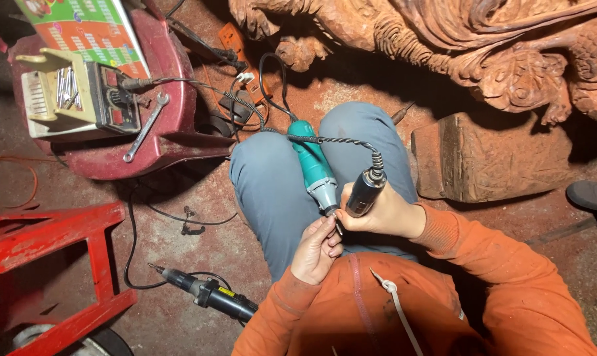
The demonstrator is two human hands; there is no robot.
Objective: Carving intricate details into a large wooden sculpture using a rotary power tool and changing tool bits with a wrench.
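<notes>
A big carved wooden piece fills the far side of the floor ahead of me, with a rough wooden block lying just under it. To my left a dark red plastic stool carries a cream control box and a steel spanner; a red metal frame stands nearer my left side. I sit with my grey-trousered knees up, orange sleeves in front of me. Across my lap lies the teal rotary tool, its metal nose pointing toward my hands. My right hand is closed around a black handpiece on a twisted cable, held upright beside the teal tool's nose. My left hand is curled, fingertips pinched at the small bit just under the handpiece. On the floor by my left elbow rests another black handpiece, well apart from both hands
</notes>
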